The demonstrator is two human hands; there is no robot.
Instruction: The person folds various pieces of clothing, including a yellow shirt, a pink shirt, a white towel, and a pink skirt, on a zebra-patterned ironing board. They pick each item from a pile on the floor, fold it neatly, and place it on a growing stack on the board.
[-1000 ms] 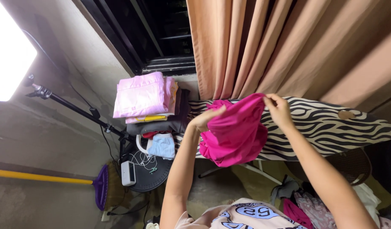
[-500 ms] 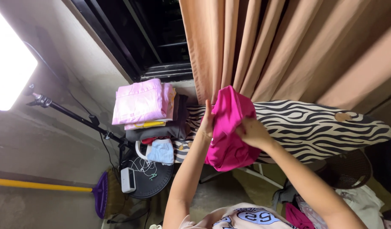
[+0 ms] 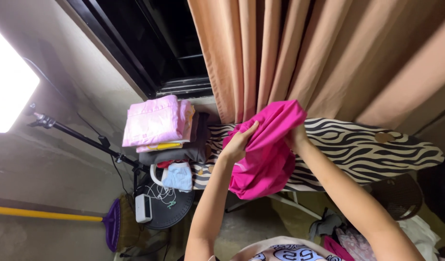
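I hold a bright pink garment (image 3: 268, 150) up in front of me with both hands, above a zebra-striped ironing board (image 3: 367, 150). My left hand (image 3: 238, 144) grips its left edge, thumb up against the cloth. My right hand (image 3: 295, 137) is mostly wrapped in the fabric at the upper right, only part of it showing. The garment hangs bunched, its lower end drooping below the board's near edge.
A stack of folded clothes (image 3: 159, 123), pink on top, sits at the board's left end. Tan curtains (image 3: 304, 53) hang behind. A lamp stand (image 3: 82, 137), a round black stool (image 3: 167, 205) with a white device, a purple broom (image 3: 113, 224) and a clothes pile (image 3: 377, 237) are below.
My hands have spread apart again and lifted the pink garment's top edge wider; the right hand moved up and right into the cloth. The view shifted slightly downward.
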